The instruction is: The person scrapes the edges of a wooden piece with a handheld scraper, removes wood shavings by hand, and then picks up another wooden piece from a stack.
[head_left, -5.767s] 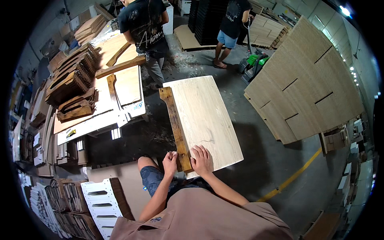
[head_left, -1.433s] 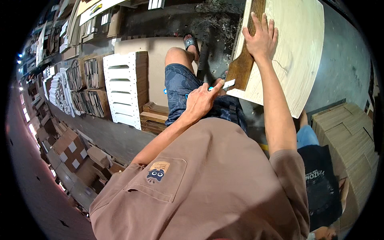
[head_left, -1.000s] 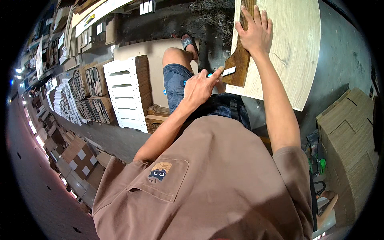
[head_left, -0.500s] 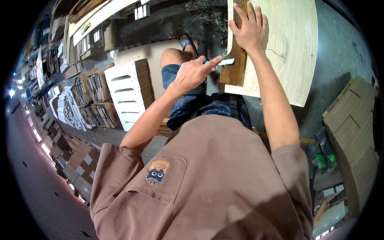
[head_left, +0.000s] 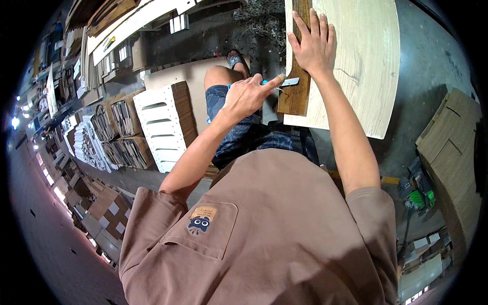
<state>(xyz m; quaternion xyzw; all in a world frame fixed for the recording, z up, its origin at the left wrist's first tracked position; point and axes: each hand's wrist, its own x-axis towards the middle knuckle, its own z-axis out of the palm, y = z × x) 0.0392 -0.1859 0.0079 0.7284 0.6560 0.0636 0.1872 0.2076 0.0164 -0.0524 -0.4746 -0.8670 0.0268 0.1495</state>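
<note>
My left hand (head_left: pixel 247 96) is closed around a utility knife with blue parts, its forefinger stretched along toward the blade (head_left: pixel 290 82). The blade lies across the near part of a dark brown wood strip (head_left: pixel 293 99); whether it cuts in cannot be made out. A thin pale sliver shows beside the fingers. Beneath the strip is a pale wood-grain board (head_left: pixel 363 76). My right hand (head_left: pixel 314 47) lies flat with fingers spread, over the strip's right edge and the board. Most of the knife handle is hidden in my left hand.
To the left stands a stack of white slotted panels (head_left: pixel 159 127), with bundled boards (head_left: pixel 124 117) beyond. Tangled shavings (head_left: pixel 262 25) lie on the floor at the far side. Large cardboard sheets (head_left: pixel 450 137) lean at right, near a green-and-grey item (head_left: pixel 421 197).
The blade has shifted a little to the right over the strip, with my left hand following. My right hand stays flat. The whole view has shifted slightly.
</note>
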